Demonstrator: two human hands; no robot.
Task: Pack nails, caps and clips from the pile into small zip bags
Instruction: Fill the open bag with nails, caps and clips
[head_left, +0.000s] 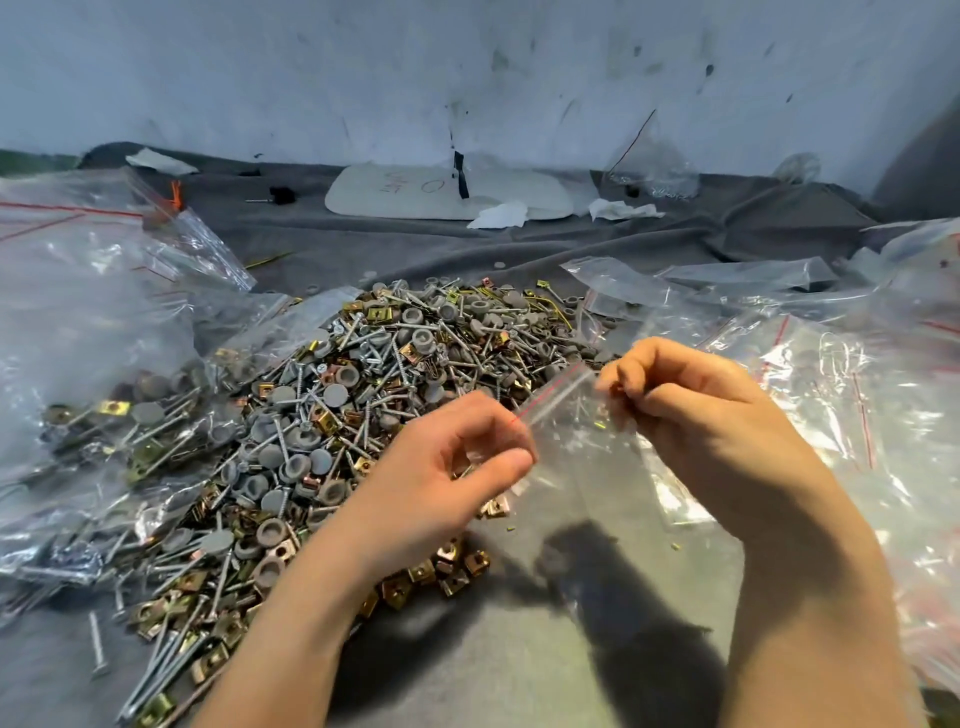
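Left hand (467, 457) pinches one end of red zip strip on small zip bag (587, 457); right hand (691, 410), fingers curled, pinches other end. Bag held up between hands, just above worktop (519, 649), beside pile (337, 415). Contents of bag unclear through blur.

Progress: filled bags (104, 389) heaped at left, so several rounds done. Pile of nails, caps and clips large, so most packing judged left. More bags (857, 389) lie at right.

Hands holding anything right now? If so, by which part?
Both hold one small zip bag by its red-lined top edge. The left hand pinches the left end and the right hand the right end. The rest hangs below.
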